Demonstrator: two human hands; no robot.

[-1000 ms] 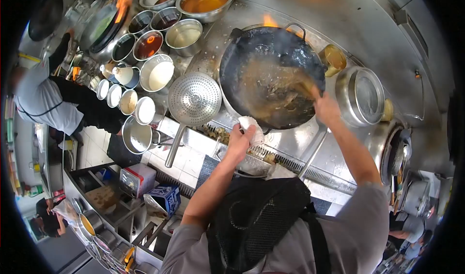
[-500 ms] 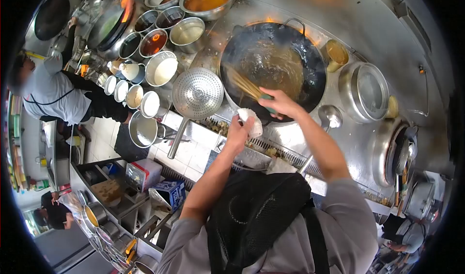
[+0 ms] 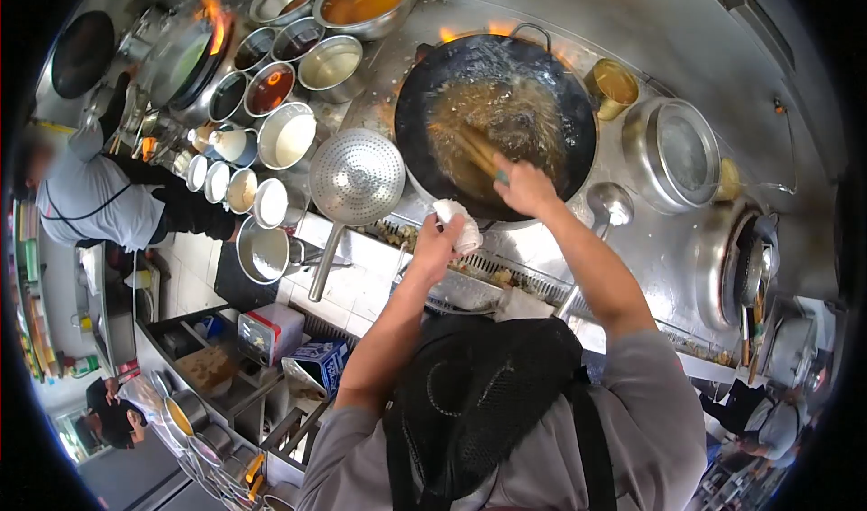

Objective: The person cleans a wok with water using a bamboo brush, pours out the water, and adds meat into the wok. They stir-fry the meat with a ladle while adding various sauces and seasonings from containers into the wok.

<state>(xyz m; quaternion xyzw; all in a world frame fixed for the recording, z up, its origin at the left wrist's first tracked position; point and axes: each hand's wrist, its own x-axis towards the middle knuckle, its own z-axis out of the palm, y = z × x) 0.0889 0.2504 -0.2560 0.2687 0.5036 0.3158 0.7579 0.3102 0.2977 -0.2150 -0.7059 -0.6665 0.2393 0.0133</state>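
Note:
A large black wok (image 3: 582, 127) sits over flames, with bubbling brownish liquid (image 3: 497, 104) inside. My right hand (image 3: 526, 188) is closed round a bamboo brush (image 3: 474, 150), whose bristle end dips into the liquid. At the wok's near rim, my left hand (image 3: 437, 243) grips a folded white cloth (image 3: 459, 225); whether the cloth touches the wok's near handle cannot be made out. Left of the wok rests a round perforated strainer (image 3: 357, 177), its handle pointing toward me. A steel ladle (image 3: 610, 206) lies to the right of my right hand.
Bowls of sauces (image 3: 270, 88) and white tubs (image 3: 270, 203) stand left of the strainer. A lidded steel pot (image 3: 684, 154) and a yellowish container (image 3: 612, 88) are at the right. A co-worker (image 3: 99, 199) stands far left near another flaming wok (image 3: 185, 64).
The brush has moved from the wok's right side to its near left, then inward into the liquid. My right hand moved left with it. My left hand keeps the cloth near the rim.

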